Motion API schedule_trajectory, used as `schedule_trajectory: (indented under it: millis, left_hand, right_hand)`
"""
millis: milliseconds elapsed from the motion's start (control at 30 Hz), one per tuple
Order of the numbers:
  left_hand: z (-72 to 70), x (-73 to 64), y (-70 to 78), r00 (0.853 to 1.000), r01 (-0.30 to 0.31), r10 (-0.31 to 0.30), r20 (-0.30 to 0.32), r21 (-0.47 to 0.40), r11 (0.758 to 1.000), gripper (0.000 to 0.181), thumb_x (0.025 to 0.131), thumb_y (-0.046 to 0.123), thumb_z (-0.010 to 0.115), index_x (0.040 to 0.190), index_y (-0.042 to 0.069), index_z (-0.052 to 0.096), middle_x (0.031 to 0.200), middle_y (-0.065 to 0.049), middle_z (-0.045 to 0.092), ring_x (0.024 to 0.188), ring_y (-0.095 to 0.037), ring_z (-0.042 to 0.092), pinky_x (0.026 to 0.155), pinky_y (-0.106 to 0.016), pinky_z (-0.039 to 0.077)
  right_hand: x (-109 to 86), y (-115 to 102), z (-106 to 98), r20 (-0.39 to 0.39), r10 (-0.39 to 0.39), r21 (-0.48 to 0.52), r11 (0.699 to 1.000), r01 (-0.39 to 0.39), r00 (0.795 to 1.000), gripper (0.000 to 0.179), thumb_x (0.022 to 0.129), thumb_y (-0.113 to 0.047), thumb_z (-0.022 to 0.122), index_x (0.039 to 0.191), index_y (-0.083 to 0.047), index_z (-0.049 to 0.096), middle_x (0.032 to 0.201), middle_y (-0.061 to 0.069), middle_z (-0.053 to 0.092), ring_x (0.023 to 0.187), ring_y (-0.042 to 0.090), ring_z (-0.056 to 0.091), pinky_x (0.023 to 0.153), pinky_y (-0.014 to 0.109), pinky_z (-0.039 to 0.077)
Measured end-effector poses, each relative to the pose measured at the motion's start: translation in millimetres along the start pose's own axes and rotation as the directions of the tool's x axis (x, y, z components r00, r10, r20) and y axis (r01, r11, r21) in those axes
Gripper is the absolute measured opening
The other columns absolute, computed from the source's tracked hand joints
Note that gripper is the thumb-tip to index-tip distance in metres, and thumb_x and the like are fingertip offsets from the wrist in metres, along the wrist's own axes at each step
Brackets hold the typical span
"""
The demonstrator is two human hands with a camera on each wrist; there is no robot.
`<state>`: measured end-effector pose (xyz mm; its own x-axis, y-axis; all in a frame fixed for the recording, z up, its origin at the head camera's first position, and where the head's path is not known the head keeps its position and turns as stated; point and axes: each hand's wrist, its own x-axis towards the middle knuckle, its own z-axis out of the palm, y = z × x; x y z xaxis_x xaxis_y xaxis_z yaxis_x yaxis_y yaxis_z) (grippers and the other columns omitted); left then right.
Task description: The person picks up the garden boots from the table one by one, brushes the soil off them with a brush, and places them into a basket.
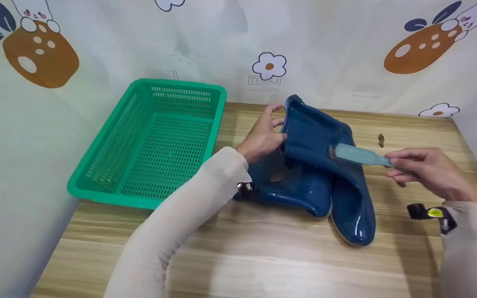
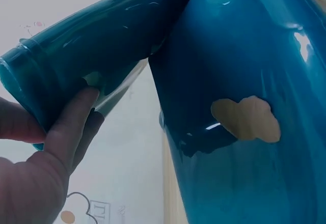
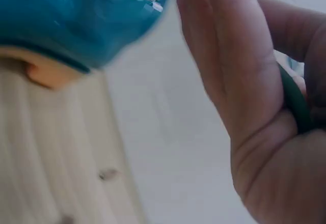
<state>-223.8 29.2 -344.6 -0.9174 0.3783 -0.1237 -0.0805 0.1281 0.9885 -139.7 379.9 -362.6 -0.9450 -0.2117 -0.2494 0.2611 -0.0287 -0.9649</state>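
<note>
A glossy dark blue rain boot (image 1: 315, 128) lies tilted over its mate, its sole toward the front right. At its top rim, my left hand (image 1: 263, 134) grips the shaft between thumb and fingers. My right hand (image 1: 433, 169) holds a pale green brush (image 1: 358, 155) by the handle, its head against the boot's shaft near the ankle. Underneath lies the second blue boot (image 1: 288, 196); the left wrist view shows a brown patch (image 2: 247, 118) on its shaft. The right wrist view is blurred and shows little of the brush.
A green plastic basket (image 1: 147, 203) with slotted walls stands on the wooden table (image 1: 271, 265) at the left. Small brown bits (image 1: 381, 140) lie right of the boots. A patterned cloth (image 1: 325, 49) hangs behind the table.
</note>
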Motion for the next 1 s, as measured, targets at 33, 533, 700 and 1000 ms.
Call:
schedule_trajectory:
  millis: [33, 533, 700, 1000]
  left_hand:
    - [0.1, -0.7, 0.4, 1.000, 0.000, 0.000, 0.000, 0.003, 1.000, 0.070, 0.084, -0.016, 0.051, 0.142, 0.010, 0.024, 0.135, -0.011, 0.050, 0.119, -0.019, 0.050, 0.094, -0.034, 0.044]
    - [1.8, -6.0, 4.5, 1.000, -0.015, 0.015, -0.016, 0.029, 0.999, 0.070, 0.084, -0.016, 0.052, 0.142, 0.012, 0.025, 0.134, -0.010, 0.051, 0.118, -0.018, 0.051, 0.093, -0.035, 0.045]
    - [3.6, -5.9, 7.1, 1.000, -0.025, 0.025, -0.006, 0.026, 0.999, 0.071, 0.083, -0.016, 0.052, 0.143, 0.010, 0.024, 0.135, -0.012, 0.050, 0.119, -0.019, 0.050, 0.092, -0.032, 0.045]
    - [9.0, -5.3, 17.4, 1.000, -0.019, 0.018, 0.021, 0.069, 0.997, 0.069, 0.086, -0.012, 0.052, 0.144, 0.014, 0.022, 0.137, -0.009, 0.048, 0.120, -0.018, 0.049, 0.096, -0.033, 0.042]
  right_hand:
    - [-2.2, -2, -1, 0.004, -0.024, 0.022, 0.999, 0.024, 1.000, 0.017, 0.090, 0.002, 0.057, 0.101, -0.001, 0.070, 0.084, 0.018, 0.069, 0.073, 0.023, 0.069, 0.066, 0.028, 0.054]
    - [-1.8, 15, -15, -0.010, 0.023, -0.004, 1.000, -0.023, 1.000, 0.018, 0.089, 0.002, 0.057, 0.101, -0.004, 0.070, 0.091, 0.016, 0.069, 0.078, 0.024, 0.069, 0.069, 0.028, 0.053]
    - [-22.7, 16, -40, -0.098, -0.014, 0.014, 1.000, 0.015, 0.995, 0.016, 0.088, 0.001, 0.059, 0.098, -0.005, 0.071, 0.089, 0.011, 0.068, 0.077, 0.023, 0.069, 0.070, 0.028, 0.053]
    - [1.3, 11, -6, 0.025, -0.095, 0.108, 0.990, 0.092, 0.995, 0.019, 0.090, 0.005, 0.054, 0.103, 0.002, 0.068, 0.088, 0.017, 0.067, 0.075, 0.024, 0.069, 0.068, 0.028, 0.053]
